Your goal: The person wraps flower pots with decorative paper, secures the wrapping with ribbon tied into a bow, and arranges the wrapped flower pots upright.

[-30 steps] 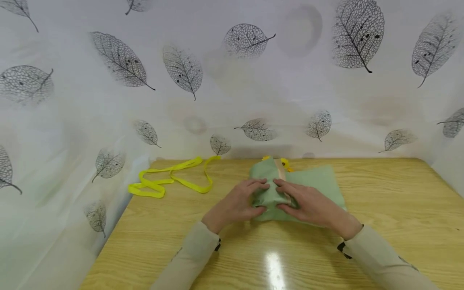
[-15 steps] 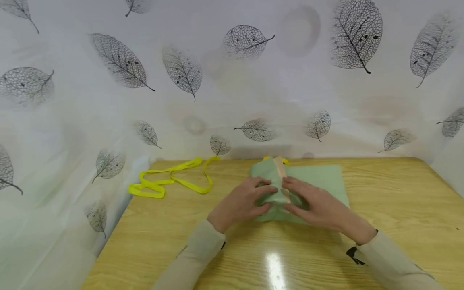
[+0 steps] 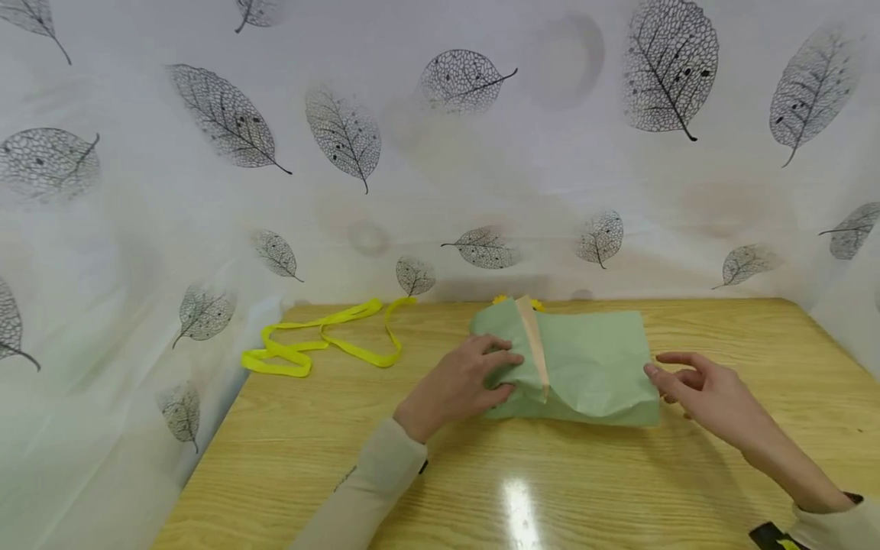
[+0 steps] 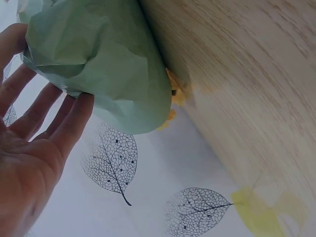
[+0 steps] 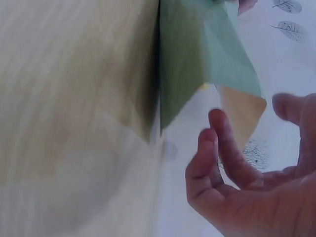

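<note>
A sheet of green wrapping paper (image 3: 598, 359) with a tan underside lies on the table, its left part folded over into a bulging bundle. Yellow flower petals (image 3: 536, 304) peek out past its far end, and they also show in the left wrist view. My left hand (image 3: 464, 382) grips the folded part, its fingertips (image 4: 84, 101) bent against the paper. Beside the sheet's right edge is my right hand (image 3: 715, 401), thumb and fingers spread apart. The right wrist view shows a raised paper corner (image 5: 244, 111) in front of those fingers. The flowers' stems are hidden inside the wrap.
A loosely looped yellow ribbon (image 3: 285, 359) lies at the table's back left. Behind the wooden table (image 3: 584, 489) hangs a pale curtain (image 3: 412, 176) printed with dark leaves.
My right hand has left the fold and moved right to the sheet's edge, uncovering the tan strip and the loose paper. The left hand shifted slightly right and stays on the bundle.
</note>
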The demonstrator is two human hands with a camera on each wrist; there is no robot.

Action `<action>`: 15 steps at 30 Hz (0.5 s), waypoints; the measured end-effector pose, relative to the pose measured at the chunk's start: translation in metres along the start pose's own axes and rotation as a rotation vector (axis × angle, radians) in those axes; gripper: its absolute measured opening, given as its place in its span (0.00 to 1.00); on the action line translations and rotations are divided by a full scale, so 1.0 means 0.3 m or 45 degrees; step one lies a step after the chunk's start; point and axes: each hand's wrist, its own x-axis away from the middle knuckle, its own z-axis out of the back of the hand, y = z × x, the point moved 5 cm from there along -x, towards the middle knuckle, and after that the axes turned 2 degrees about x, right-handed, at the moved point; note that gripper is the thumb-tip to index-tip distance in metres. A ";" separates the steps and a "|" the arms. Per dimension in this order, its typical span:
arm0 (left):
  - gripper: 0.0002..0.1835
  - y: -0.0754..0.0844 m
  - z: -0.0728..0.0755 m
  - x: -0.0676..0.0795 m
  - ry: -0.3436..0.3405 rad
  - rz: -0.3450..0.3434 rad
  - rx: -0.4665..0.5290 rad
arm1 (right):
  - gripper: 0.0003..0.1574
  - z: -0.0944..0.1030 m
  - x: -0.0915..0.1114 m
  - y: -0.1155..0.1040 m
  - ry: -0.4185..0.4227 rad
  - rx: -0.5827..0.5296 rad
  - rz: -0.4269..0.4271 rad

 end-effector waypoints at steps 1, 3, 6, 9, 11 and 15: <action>0.18 -0.002 0.000 0.002 -0.001 0.002 0.002 | 0.50 -0.012 0.000 0.012 -0.094 -0.043 -0.044; 0.18 -0.004 0.000 0.004 -0.004 0.005 0.010 | 0.51 -0.038 0.000 0.027 -0.230 -0.131 -0.094; 0.18 -0.004 0.003 0.004 -0.009 0.011 0.015 | 0.50 -0.063 -0.007 0.033 -0.269 -0.208 -0.116; 0.18 0.000 0.007 0.001 -0.003 0.011 0.008 | 0.42 -0.071 -0.020 0.028 -0.144 -0.226 -0.078; 0.18 0.002 0.010 -0.001 0.003 0.012 0.000 | 0.38 -0.073 -0.026 0.021 -0.031 -0.195 -0.042; 0.17 0.003 0.010 -0.002 0.006 0.027 -0.009 | 0.33 -0.059 -0.001 -0.001 0.265 -0.040 0.017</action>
